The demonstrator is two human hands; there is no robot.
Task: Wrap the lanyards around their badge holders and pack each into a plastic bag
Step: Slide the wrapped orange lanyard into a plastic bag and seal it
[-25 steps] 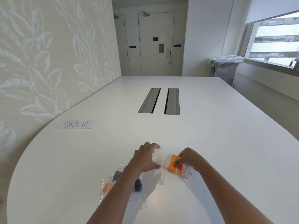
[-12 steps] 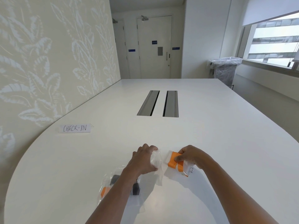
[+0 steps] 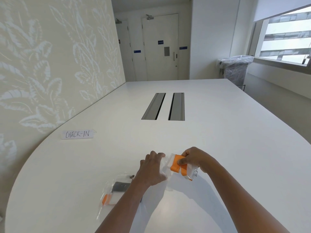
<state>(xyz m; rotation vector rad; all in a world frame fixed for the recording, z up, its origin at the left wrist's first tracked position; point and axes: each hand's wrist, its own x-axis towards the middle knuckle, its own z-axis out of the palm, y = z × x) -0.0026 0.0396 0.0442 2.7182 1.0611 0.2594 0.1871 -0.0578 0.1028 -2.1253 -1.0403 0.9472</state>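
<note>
My right hand (image 3: pixel 195 158) pinches a badge holder wound with an orange lanyard (image 3: pixel 175 166); its metal clip (image 3: pixel 195 173) hangs at the right end. My left hand (image 3: pixel 152 170) grips a clear plastic bag (image 3: pixel 164 167) right beside the holder's left end. Whether the holder's tip is inside the bag's mouth I cannot tell. At lower left, packed bags (image 3: pixel 111 193) lie on the white table (image 3: pixel 218 148), showing a grey wrapped lanyard (image 3: pixel 120 186) and an orange one (image 3: pixel 106 199); my left forearm covers part of them.
A paper label reading CHECK-IN (image 3: pixel 77 134) lies at the table's left edge by the patterned wall. Two metal cable slots (image 3: pixel 163 106) sit in the middle of the table. A covered bin (image 3: pixel 235 68) stands far right near the window.
My right hand has brought the orange-wrapped holder leftward, closer to the bag in my left hand. The bag is held a little higher and more upright.
</note>
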